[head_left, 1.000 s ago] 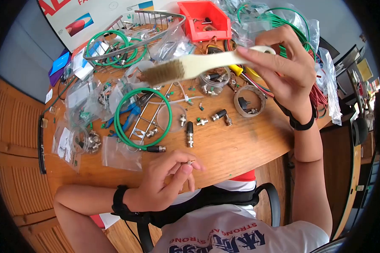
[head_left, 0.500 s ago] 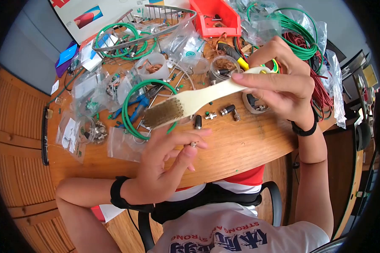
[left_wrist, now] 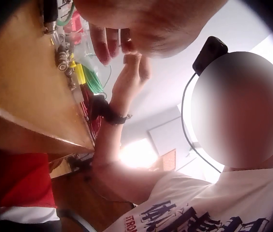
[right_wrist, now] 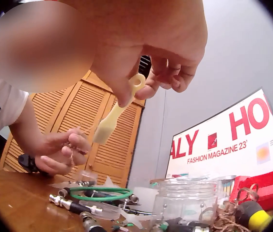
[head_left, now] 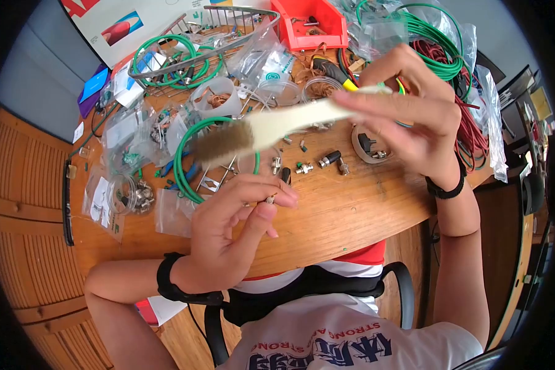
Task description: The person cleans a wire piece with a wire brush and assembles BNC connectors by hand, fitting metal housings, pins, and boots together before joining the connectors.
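Note:
My right hand (head_left: 422,120) pinches the end of a pale cream-handled brush (head_left: 293,121), holding it in the air over the table. Its brown bristles (head_left: 222,143) look blurred and lie above and left of my left hand (head_left: 225,231). Between thumb and forefinger of that left hand is a small metal piece (head_left: 270,200) with a thin copper-coloured tip. In the right wrist view the brush handle (right_wrist: 111,124) slants down toward the left fingers, a gap apart from them. The small piece is hidden behind the hand in the left wrist view.
Black and silver cable connectors (head_left: 330,159) lie on the wooden table (head_left: 351,213). Beyond are a looped green cable (head_left: 180,163), plastic bags, a cup with copper scraps (head_left: 217,98), a wire basket (head_left: 213,46) and a red bin (head_left: 314,37).
The brush came down close to the left hand half a second ago and is now higher and farther left. Both hands keep their grips; the left has moved slightly left and away from the body.

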{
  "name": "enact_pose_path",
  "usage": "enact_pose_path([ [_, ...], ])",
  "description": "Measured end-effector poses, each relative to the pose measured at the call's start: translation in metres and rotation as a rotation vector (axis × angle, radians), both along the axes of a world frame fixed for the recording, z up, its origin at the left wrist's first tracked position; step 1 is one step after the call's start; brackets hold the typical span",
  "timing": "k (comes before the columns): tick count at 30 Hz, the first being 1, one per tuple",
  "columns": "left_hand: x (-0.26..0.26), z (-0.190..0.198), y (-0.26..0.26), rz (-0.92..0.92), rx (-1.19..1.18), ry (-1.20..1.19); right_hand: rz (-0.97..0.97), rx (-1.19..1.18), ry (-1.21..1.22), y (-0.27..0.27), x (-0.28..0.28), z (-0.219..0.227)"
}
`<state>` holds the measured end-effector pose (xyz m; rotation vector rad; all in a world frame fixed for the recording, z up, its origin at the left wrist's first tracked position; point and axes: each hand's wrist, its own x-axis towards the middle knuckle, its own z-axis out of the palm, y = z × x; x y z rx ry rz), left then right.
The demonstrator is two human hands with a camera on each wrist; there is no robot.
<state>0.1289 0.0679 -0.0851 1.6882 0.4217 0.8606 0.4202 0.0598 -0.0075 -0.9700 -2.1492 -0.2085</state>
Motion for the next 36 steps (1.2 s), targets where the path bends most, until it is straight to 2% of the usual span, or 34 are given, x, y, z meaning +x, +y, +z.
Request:
enact_pose_path([
  [1, 0.000, -0.001, 0.000, 0.016, 0.019, 0.004, 0.000, 0.000, -0.001, 0.001, 0.001, 0.000],
  [4, -0.002, -0.005, 0.003, 0.016, -0.082, 0.004, -0.242, 0.134, 0.012, 0.006, 0.005, -0.001],
  [8, 0.000, -0.001, 0.007, 0.040, -0.133, 0.063, -0.287, 0.143, 0.039, 0.016, 0.015, -0.002],
  [14, 0.001, 0.006, 0.018, 0.128, 0.006, 0.127, -0.259, 0.074, 0.026, 0.014, 0.016, -0.009],
  [17, 0.003, 0.007, 0.023, 0.189, 0.060, 0.014, -0.262, 0.088, 0.020, 0.012, 0.014, -0.006],
  [20, 0.001, 0.015, 0.030, 0.264, 0.206, -0.025, -0.226, 0.093, 0.056, 0.013, 0.014, -0.006],
  [22, -0.002, 0.025, 0.032, 0.295, 0.441, 0.050, -0.235, 0.085, 0.051, 0.013, 0.017, -0.007],
  [26, -0.004, 0.030, 0.033, 0.215, 0.375, 0.127, -0.243, 0.081, 0.041, 0.012, 0.016, -0.006],
  [28, -0.001, 0.021, 0.037, 0.134, 0.244, 0.297, -0.233, 0.079, 0.052, 0.012, 0.015, -0.007],
  [31, 0.000, 0.025, 0.035, 0.229, 0.264, 0.334, -0.227, 0.079, 0.060, 0.012, 0.017, -0.005],
  [34, 0.000, 0.025, 0.032, 0.143, 0.174, 0.430, -0.222, 0.074, 0.059, 0.011, 0.013, -0.003],
  [36, 0.001, 0.021, 0.032, 0.138, 0.198, 0.450, -0.218, 0.067, 0.057, 0.011, 0.012, -0.001],
])
